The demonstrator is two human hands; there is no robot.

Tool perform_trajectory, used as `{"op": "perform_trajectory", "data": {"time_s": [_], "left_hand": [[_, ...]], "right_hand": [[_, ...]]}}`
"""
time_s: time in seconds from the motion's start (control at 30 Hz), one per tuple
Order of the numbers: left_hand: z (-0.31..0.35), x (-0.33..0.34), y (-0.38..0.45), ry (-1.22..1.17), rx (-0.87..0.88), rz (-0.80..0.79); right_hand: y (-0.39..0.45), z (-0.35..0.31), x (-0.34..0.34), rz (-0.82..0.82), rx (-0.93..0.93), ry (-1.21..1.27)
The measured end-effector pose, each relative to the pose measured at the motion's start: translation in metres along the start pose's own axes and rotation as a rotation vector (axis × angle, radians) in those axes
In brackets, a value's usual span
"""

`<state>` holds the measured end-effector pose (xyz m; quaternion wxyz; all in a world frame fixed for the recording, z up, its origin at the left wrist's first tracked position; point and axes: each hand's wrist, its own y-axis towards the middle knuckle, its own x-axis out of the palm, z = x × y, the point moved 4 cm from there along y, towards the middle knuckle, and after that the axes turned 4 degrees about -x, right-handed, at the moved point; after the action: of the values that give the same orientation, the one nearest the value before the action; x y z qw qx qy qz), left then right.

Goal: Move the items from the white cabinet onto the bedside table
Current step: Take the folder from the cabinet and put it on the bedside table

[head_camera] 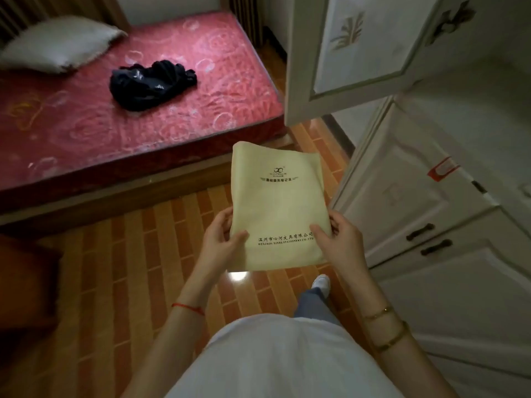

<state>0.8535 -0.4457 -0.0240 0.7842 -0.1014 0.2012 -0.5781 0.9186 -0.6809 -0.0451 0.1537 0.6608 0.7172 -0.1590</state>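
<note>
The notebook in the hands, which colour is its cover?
Pale yellow with dark printed text; the head view shows the notebook clearly, held by both hands.

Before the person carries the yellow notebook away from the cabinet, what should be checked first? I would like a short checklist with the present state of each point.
1. Left hand grips the notebook: ok, thumb on the cover at the lower left edge.
2. Right hand grips it: ok, thumb on the cover at the lower right edge.
3. Notebook held flat: not ok, its top edge bends and curls.
4. Floor ahead free of things to trip on: ok in the part that shows.
5. Cabinet door out of the way: not ok, it stands open beside the bed.
6. Bedside table ready: cannot tell, it cannot be made out in this view.
</note>
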Motion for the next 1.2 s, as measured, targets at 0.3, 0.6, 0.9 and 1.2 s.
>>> {"op": "perform_trajectory", "data": {"time_s": [0.3,0.6,0.9,1.2], "left_hand": [[-0.068,-0.114,-0.074,-0.125,-0.047,0.229],[-0.101,-0.178,-0.107,-0.281,-0.119,0.516],[-0.098,-0.236,-0.079,-0.338,-0.166,0.746],[-0.076,-0.303,-0.005,-0.434,-0.16,0.933]], "right_hand": [[-0.051,-0.046,0.109,-0.289,-0.073,0.088],[-0.054,-0.094,0.192,-0.567,-0.209,0.087],[-0.001,-0.138,0.288,-0.771,-0.309,0.077],[0.088,-0.211,0.391,-0.939,-0.419,0.056]]}}
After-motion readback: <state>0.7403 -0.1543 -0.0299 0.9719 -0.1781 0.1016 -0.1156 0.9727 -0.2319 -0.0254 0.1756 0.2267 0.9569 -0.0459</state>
